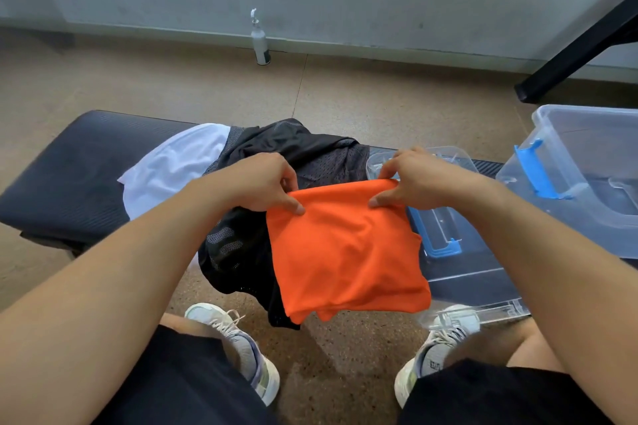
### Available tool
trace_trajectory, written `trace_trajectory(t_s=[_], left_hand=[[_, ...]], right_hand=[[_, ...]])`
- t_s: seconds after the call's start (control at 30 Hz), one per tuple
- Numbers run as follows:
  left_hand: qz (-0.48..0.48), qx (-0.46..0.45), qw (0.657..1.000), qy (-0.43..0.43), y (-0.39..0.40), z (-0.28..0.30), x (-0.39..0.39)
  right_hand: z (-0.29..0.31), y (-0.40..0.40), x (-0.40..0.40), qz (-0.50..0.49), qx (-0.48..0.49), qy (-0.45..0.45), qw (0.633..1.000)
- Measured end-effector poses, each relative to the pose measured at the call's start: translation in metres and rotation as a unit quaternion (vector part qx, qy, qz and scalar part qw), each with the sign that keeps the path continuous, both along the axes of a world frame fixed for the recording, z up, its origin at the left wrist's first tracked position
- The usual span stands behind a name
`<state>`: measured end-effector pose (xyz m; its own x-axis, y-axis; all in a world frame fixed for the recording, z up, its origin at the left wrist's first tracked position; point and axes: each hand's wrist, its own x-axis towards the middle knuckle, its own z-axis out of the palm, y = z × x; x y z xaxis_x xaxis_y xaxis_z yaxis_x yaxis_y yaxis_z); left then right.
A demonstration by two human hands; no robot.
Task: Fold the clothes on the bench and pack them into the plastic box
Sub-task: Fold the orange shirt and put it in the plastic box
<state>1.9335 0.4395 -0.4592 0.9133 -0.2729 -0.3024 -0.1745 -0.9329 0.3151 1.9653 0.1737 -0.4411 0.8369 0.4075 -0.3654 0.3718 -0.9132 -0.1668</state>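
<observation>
Head view, looking down: we are holding a folded orange shirt (345,248) by its top edge, one hand at each upper corner. Our left hand (266,183) is pinching the left corner, thumb on the front of the cloth and fingers curled behind. Our right hand (411,176) is pinching the right corner the same way. The shirt is hanging in front of the bench (79,162), its lower edge dangling above the floor between our shoes.

Behind it, a black mesh garment (303,148) and a white one (172,166) are lying unfolded on the bench. The clear box (593,179) with blue latches is standing open to our right, and its lid (459,262) is lying just beside it, partly under the shirt.

We judge the shirt to be folded and ready for packing. To do this well, we should be keeping both pinches firm and the top edge taut, carrying it level to the right, and lowering the hanging end into the box first so the layers are not sliding apart.
</observation>
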Motion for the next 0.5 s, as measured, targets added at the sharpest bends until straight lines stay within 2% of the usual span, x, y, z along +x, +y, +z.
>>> trace_trajectory(t_s=[0.07, 0.13, 0.2, 0.27, 0.37, 0.47, 0.5], left_hand=[[-0.007, -0.019, 1.000, 0.011, 0.001, 0.006, 0.000], [-0.004, -0.110, 0.992, 0.062, 0.003, 0.017, -0.003], [0.022, -0.242, 0.964, 0.108, 0.007, 0.029, -0.007], [0.081, -0.348, 0.930, 0.085, 0.011, 0.036, -0.005], [0.157, -0.427, 0.891, -0.019, 0.010, 0.037, 0.005], [0.220, -0.421, 0.875, -0.095, 0.004, 0.023, 0.022], [0.228, -0.403, 0.879, -0.114, 0.003, 0.016, 0.027]], right_hand=[[0.005, -0.001, -0.001, -0.010, 0.036, 0.022, 0.999], [0.014, -0.005, -0.003, -0.051, 0.128, 0.107, 0.985], [0.027, -0.011, -0.006, -0.115, 0.277, 0.220, 0.928], [0.037, -0.017, -0.007, -0.167, 0.385, 0.265, 0.868], [0.043, -0.017, 0.000, -0.215, 0.447, 0.236, 0.836], [0.025, -0.011, 0.013, -0.274, 0.474, 0.145, 0.824], [0.016, -0.011, 0.019, -0.291, 0.459, 0.091, 0.834]])
